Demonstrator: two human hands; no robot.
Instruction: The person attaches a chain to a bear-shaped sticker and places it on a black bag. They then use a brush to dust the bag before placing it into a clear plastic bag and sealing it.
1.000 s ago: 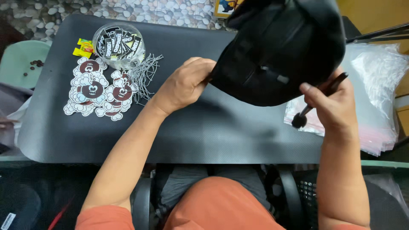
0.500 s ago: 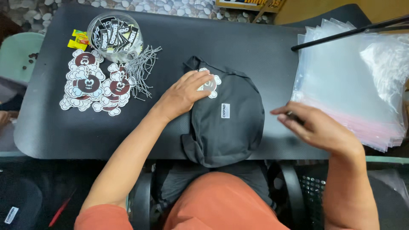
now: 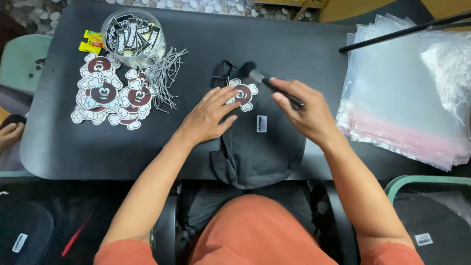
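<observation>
Fingers of the right hand (image 3: pixel 306 113) are clamped on a black brush (image 3: pixel 272 84), its long axis running up-left toward frame centre-top. Black bag (image 3: pixel 260 142) sits mid-frame; left hand (image 3: pixel 211 118), fingers spread, pins it beside the cloud-shaped tag (image 3: pixel 243 94).

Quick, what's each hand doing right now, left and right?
Left hand: open, flat on the black cap, fingertips at the cloud-shaped tag.
Right hand: closed on a black brush.

The person wears an orange short-sleeved shirt (image 3: pixel 255 230). Both forearms are bare, with no watch or bracelet. The left hand (image 3: pixel 208 118) and right hand (image 3: pixel 304 110) are ungloved.
</observation>
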